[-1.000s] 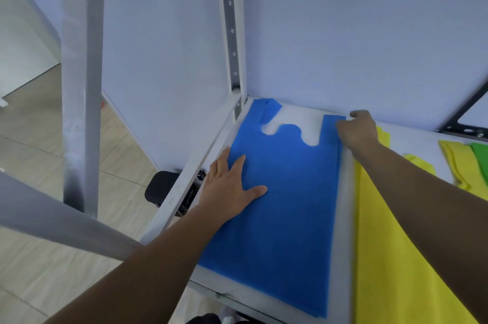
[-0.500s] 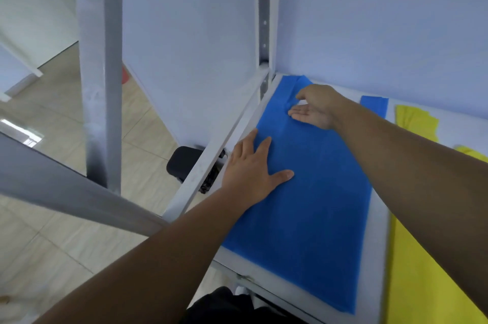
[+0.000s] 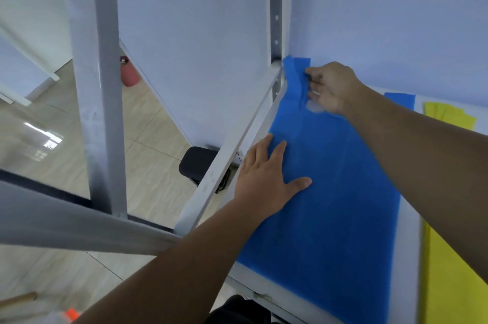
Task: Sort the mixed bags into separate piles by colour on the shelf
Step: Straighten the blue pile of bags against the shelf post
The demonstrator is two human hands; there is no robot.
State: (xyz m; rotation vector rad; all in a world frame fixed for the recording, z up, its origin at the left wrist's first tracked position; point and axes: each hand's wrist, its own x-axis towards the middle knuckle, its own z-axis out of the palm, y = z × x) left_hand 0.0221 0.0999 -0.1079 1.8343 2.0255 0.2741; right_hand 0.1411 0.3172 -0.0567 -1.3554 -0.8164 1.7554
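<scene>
The blue bag [image 3: 330,191] lies flat on the white shelf [image 3: 408,257] in the centre and lower right of the frame. Its two handle strips point toward the pale wall [image 3: 383,6] at the top.

The left hand [image 3: 266,181] rests palm down on the bag near its left edge, with the fingers [image 3: 277,149] straight, spread and grasping nothing. The right hand [image 3: 330,86], in the upper middle of the frame, has its fingers curled onto the inner edge of the bag's left handle strip, which is lifted and creased against the rear shelf post [image 3: 276,6]. How much of the strip sits inside the grip is hard to see, since the fingertips are tucked behind the fabric.

The right forearm crosses the bag's far end and hides most of the cut-out between the handles. Only the tip of the right handle shows above it.

Yellow bag fabric [image 3: 449,271] lies beside the blue bag along the right edge and is cut off by the frame. A yellow strip shows above the forearm, but whether the two are one piece cannot be told.

Left of the shelf, blurred grey frame bars [image 3: 105,86] stand before the tiled floor [image 3: 158,178]. There is also a dark object [image 3: 198,162] partly hidden behind the shelf rail, and a small red object [image 3: 128,72] by the wall.
</scene>
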